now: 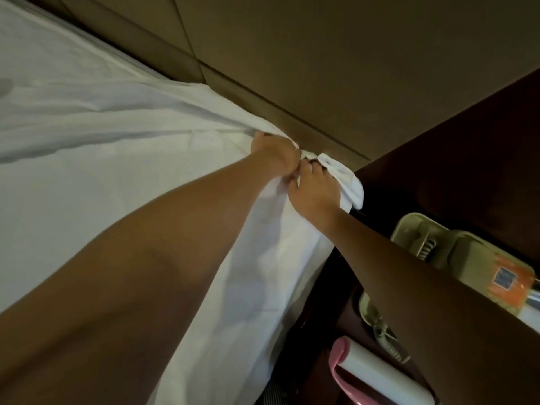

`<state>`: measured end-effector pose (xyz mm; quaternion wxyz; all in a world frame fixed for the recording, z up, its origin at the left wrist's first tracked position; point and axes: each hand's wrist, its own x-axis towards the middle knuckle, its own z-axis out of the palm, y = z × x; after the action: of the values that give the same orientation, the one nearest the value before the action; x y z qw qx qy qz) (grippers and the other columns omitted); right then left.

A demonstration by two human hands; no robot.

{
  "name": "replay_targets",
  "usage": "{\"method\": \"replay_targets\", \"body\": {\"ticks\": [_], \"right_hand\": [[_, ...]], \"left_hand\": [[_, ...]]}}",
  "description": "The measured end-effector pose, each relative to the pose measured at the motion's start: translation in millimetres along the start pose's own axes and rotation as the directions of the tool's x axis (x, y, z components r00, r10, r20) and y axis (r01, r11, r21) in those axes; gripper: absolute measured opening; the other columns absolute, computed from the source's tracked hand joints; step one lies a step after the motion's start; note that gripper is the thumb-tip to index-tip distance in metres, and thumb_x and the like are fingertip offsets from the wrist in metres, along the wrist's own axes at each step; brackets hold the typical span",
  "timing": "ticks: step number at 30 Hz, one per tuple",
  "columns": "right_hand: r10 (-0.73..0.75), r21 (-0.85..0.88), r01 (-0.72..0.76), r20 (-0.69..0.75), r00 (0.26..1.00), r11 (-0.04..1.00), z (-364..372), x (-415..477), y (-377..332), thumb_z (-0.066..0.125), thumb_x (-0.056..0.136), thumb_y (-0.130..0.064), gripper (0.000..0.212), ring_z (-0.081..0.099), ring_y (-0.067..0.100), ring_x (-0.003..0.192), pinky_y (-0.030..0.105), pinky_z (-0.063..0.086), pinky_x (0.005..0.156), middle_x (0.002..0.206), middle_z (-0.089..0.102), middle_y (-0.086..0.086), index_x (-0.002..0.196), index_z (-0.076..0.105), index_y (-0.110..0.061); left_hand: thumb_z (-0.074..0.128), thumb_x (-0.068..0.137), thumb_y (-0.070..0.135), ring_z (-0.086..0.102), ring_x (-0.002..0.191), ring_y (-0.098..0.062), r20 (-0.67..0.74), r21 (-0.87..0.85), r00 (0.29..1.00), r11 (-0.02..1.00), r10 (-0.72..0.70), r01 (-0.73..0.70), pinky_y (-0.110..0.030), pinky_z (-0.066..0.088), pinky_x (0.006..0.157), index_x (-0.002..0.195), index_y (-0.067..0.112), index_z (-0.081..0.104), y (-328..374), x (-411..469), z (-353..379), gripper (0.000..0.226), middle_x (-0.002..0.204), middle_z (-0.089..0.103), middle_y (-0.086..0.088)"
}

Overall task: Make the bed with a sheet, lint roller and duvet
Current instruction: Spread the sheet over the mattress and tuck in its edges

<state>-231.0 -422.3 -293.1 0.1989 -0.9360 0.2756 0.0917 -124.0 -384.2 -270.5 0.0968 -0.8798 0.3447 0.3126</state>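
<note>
Clutching the sheet (102,127) corner beside the headboard (321,68), left hand (274,153) and right hand (312,194) each curl round bunched cloth

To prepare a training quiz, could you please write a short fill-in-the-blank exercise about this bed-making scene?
1. The left hand and the right hand both grip a corner of the white ____.
2. The lint roller on the nightstand has a ____ handle.
3. Beside it sits a beige ____ with a coiled cord.
Missing words: sheet; pink; telephone.
</note>
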Motion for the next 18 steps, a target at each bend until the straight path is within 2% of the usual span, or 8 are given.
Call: {"method": "replay_targets", "body": {"ticks": [3, 5, 6, 8, 10, 12, 14, 18], "right_hand": [[-0.072, -0.06, 0.066, -0.112, 0.991, 0.996, -4, -17, -2, 0.037, 0.08, -0.023, 0.047, 0.058, 0.045, 0.1, 0.048, 0.045, 0.089, 0.109, 0.062, 0.027, 0.109, 0.062, 0.005], [-0.067, -0.097, 0.059, -0.084, 0.994, 0.994, -7, -23, 0, 0.032, 0.084, -0.028, 0.053, 0.052, 0.043, 0.114, 0.05, 0.037, 0.099, 0.123, 0.056, 0.025, 0.12, 0.057, 0.001], [-0.037, -0.103, 0.033, -0.035, 0.999, 0.994, -8, -21, 1, 0.031, 0.087, -0.029, 0.054, 0.044, 0.038, 0.124, 0.048, 0.029, 0.105, 0.134, 0.049, 0.021, 0.131, 0.048, -0.001], [-0.011, -0.078, 0.014, 0.041, 0.999, 0.997, -6, -15, 4, 0.039, 0.092, -0.025, 0.056, 0.032, 0.03, 0.135, 0.041, 0.019, 0.111, 0.146, 0.036, 0.013, 0.143, 0.029, -0.006], [-0.036, -0.014, 0.037, 0.063, 0.997, 0.999, -3, -11, 7, 0.044, 0.091, -0.018, 0.062, 0.025, 0.026, 0.14, 0.034, 0.016, 0.112, 0.15, 0.03, 0.012, 0.147, 0.021, -0.005], [-0.05, 0.102, 0.04, 0.093, 0.994, 0.994, -1, -4, 10, 0.042, 0.091, -0.011, 0.062, 0.021, 0.023, 0.142, 0.028, 0.015, 0.114, 0.152, 0.028, 0.012, 0.148, 0.018, -0.002], [-0.012, 0.171, -0.012, 0.139, 0.99, 0.985, 0, 5, 14, 0.039, 0.093, -0.009, 0.059, 0.024, 0.022, 0.141, 0.025, 0.018, 0.111, 0.152, 0.029, 0.011, 0.148, 0.018, -0.005], [0.01, 0.183, -0.056, 0.244, 0.97, 0.982, -2, 23, 14, 0.034, 0.098, -0.011, 0.051, 0.029, 0.025, 0.137, 0.026, 0.021, 0.108, 0.15, 0.03, 0.013, 0.147, 0.022, -0.007]], "left_hand": [[0.026, 0.099, 0.041, 0.032, 0.135, -0.025, 0.052, 0.055, 0.996, 0.995, 0.076, -0.079, -0.042, 0.016, 0.113, 0.133, 0.016, 0.048, 1, -11, -4, 0.047, 0.14, 0.046, -0.005], [0.033, 0.097, 0.035, 0.045, 0.124, -0.027, -0.098, 0.017, 0.981, 0.986, 0.169, -0.168, -0.038, 0.023, 0.108, 0.121, 0.009, 0.055, -7, -26, 9, 0.041, 0.127, 0.056, -0.009], [0.037, 0.095, 0.029, 0.052, 0.114, -0.029, -0.228, -0.031, 0.951, 0.974, 0.21, -0.223, -0.037, 0.03, 0.102, 0.113, 0.006, 0.058, -13, -36, 18, 0.036, 0.118, 0.061, -0.011], [0.039, 0.088, 0.021, 0.061, 0.094, -0.032, -0.485, -0.06, 0.825, 0.93, 0.29, -0.362, -0.034, 0.042, 0.086, 0.101, 0.001, 0.063, -24, -48, 31, 0.034, 0.1, 0.066, -0.015], [0.033, 0.085, 0.024, 0.062, 0.098, -0.031, -0.54, 0.131, 0.729, 0.897, 0.421, -0.422, -0.033, 0.043, 0.089, 0.11, 0.003, 0.063, -35, -45, 37, 0.044, 0.106, 0.066, -0.013], [0.023, 0.094, 0.028, 0.045, 0.124, -0.027, -0.369, 0.272, 0.772, 0.854, 0.518, -0.443, -0.038, 0.026, 0.109, 0.138, 0.011, 0.042, -40, -39, 36, 0.051, 0.132, 0.051, -0.009], [0.017, 0.101, 0.032, 0.025, 0.136, -0.024, -0.25, 0.284, 0.869, 0.89, 0.428, -0.357, -0.038, 0.008, 0.115, 0.149, 0.018, 0.016, -37, -29, 33, 0.05, 0.147, 0.034, -0.004], [0.021, 0.099, 0.04, 0.022, 0.139, -0.02, -0.177, 0.227, 0.958, 0.956, 0.225, -0.183, -0.039, 0.009, 0.115, 0.149, 0.019, 0.017, -7, -14, 32, 0.055, 0.15, 0.032, 0.001]]}}
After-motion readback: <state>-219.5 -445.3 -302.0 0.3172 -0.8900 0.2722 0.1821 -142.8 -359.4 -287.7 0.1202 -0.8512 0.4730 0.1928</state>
